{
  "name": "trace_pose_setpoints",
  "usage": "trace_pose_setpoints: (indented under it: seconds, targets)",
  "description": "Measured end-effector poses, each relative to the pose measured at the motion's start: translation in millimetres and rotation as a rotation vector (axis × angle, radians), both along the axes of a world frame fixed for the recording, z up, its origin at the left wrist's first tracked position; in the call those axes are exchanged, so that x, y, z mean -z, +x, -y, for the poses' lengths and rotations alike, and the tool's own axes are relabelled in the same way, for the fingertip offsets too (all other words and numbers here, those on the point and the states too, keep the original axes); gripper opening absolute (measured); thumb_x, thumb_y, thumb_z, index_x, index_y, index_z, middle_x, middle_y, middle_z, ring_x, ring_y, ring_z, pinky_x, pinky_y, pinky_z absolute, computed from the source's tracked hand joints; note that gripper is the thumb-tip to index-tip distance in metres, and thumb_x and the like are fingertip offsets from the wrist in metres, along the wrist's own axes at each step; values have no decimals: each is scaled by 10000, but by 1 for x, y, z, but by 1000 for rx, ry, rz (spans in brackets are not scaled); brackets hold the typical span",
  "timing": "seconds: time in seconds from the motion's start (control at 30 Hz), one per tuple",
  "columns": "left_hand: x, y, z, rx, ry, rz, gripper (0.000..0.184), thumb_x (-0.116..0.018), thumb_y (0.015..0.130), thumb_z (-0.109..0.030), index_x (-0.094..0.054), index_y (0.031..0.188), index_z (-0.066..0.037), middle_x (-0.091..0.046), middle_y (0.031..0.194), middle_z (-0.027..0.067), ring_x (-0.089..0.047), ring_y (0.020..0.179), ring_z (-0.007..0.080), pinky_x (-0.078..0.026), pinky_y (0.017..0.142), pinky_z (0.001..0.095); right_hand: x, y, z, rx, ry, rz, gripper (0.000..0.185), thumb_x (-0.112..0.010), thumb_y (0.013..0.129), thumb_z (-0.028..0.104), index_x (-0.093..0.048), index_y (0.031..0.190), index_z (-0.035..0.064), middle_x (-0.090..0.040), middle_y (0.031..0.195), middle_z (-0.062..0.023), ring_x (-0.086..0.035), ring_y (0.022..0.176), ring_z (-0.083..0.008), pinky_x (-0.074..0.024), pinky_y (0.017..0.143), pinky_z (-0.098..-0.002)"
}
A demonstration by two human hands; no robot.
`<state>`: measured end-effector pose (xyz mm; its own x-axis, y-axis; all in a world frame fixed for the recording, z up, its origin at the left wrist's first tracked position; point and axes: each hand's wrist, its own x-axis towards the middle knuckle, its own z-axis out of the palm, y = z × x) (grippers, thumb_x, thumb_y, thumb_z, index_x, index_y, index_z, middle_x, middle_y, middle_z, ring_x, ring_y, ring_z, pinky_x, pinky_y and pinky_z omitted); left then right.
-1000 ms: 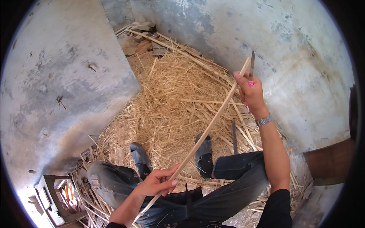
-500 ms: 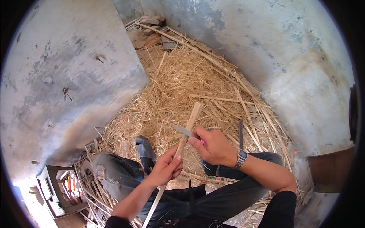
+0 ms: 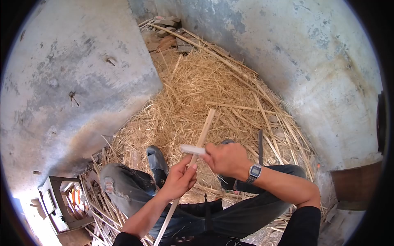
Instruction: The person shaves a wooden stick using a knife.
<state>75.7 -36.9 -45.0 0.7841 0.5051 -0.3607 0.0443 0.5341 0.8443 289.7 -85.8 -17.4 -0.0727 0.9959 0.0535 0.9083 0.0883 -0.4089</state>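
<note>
A long pale strip of split wood or bamboo (image 3: 206,125) slants from my lap up over the floor. My left hand (image 3: 179,178) is wrapped round its middle. Just above those fingers, a knife (image 3: 192,149) lies across the strip, its light blade pointing left. My right hand (image 3: 228,159) is closed on the knife's handle, which the fingers mostly hide. A metal digital watch (image 3: 254,172) is on my right wrist. Both hands are between my bent knees, above my lap.
Thin shavings (image 3: 193,82) cover the floor ahead of my feet. Long strips (image 3: 240,108) lie along the right wall (image 3: 328,102). A dark flat blade-like piece (image 3: 260,145) stands beside my right knee. At lower left is a wooden frame (image 3: 61,201), with more sticks (image 3: 100,209) beside it.
The knife has moved slightly down the strip, closer to my left hand, and its blade is turned flatter. My right hand has shifted a little left and down with it.
</note>
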Motion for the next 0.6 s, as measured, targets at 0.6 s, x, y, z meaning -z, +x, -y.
trace_pose_setpoints:
  seconds: [0.6]
  targets:
    - [-2, -6, 11, -36, -97, -14, 620, -478, 1108, -137, -195, 1658, -149, -382, 619, -48, -352, 477, 50, -296, 452, 230, -3, -7, 5, 34, -86, -63, 452, -529, 1038, 484, -633, 849, 87, -607, 551, -169, -624, 498, -402, -486, 462, -512]
